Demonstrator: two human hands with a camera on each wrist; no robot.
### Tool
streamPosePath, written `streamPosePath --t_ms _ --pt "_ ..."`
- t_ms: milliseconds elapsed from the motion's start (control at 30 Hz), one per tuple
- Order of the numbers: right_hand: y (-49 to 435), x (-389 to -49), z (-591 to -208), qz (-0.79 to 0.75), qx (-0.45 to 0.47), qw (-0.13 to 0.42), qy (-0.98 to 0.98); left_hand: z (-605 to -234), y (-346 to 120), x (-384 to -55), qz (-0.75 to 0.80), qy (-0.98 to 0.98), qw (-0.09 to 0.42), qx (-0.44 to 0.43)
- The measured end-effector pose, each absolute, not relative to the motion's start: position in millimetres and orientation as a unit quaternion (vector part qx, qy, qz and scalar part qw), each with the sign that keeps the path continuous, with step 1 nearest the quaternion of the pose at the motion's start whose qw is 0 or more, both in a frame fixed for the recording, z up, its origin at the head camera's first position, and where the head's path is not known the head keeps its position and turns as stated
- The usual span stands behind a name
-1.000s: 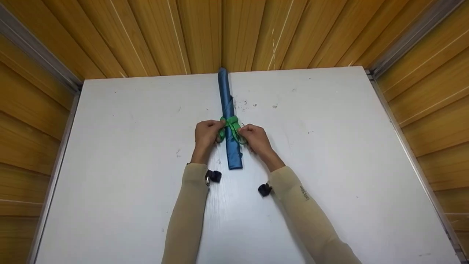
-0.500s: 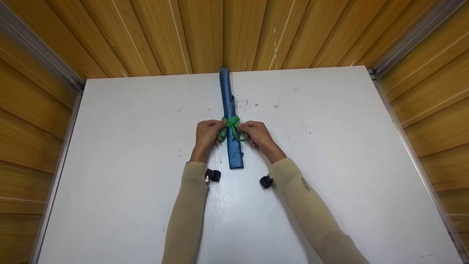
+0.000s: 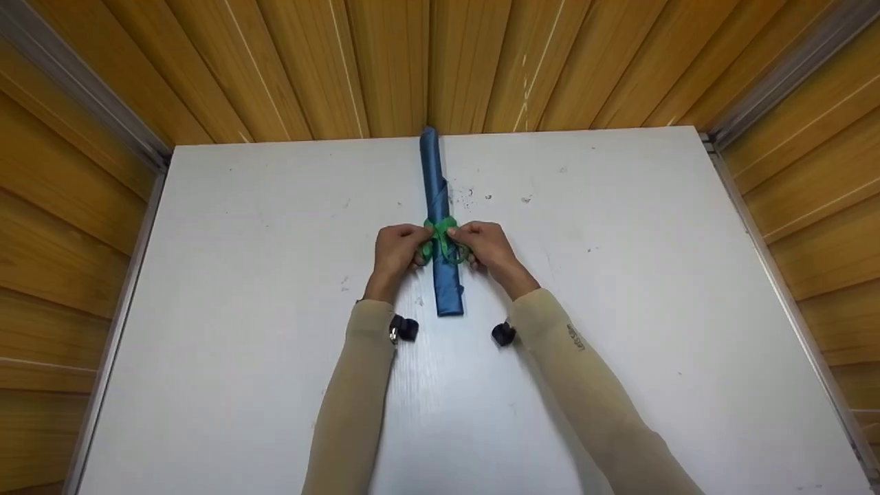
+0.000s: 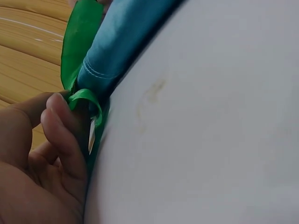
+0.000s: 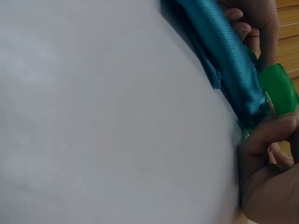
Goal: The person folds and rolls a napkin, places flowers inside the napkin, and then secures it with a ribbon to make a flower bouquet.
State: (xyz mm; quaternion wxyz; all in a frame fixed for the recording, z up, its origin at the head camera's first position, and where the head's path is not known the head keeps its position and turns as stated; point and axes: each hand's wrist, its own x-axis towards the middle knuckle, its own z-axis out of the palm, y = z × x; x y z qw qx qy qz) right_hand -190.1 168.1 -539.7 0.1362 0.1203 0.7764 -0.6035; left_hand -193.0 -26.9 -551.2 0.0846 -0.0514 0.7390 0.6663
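A rolled blue satin cloth (image 3: 448, 292) lies lengthwise on the white table, its far end at the back edge. Around its middle goes a green ribbon (image 3: 443, 224), with loops on both sides of a gathered centre. On the left, my left hand (image 3: 394, 251) pinches the ribbon between thumb and fingers. My right hand (image 3: 491, 247) pinches it from the other side, close to the centre. A broad ribbon loop (image 5: 279, 88) rises above the right thumb in the right wrist view. In the left wrist view, a smaller loop (image 4: 86, 97) curls out beside the left fingertips.
The white tabletop (image 3: 261, 330) has small dark marks and scuffs. A wood-patterned wall (image 3: 385, 69) rises behind it, with similar panels on both sides. Small black wrist cameras (image 3: 407, 328) sit at the cuffs of the beige sleeves (image 3: 357, 399).
My right hand has moved slightly up and in toward the ribbon's centre, and the right side of the ribbon now bunches there. The left hand keeps its pinch. The head view has shifted slightly.
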Motion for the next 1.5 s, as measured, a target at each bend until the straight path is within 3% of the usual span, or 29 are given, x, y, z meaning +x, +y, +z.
streamPosePath --t_ms 200,500,1167,1500 --pt "169.3 -191.9 -536.3 -0.614 0.129 0.145 0.765 -552.8 -24.8 -194.4 0.664 0.741 0.087 -0.052" --pt "168.1 -188.3 -533.3 -0.602 0.128 0.097 0.782 -552.5 -21.6 -196.7 0.664 0.74 0.089 -0.052" --pt "166.3 -195.3 -535.3 -0.618 0.146 0.071 0.769 -552.6 -21.7 -197.2 0.662 0.743 0.086 -0.046" --pt "155.6 -206.8 -528.1 -0.489 0.025 0.011 0.872 -553.1 -23.7 -197.3 0.663 0.743 0.084 -0.046"
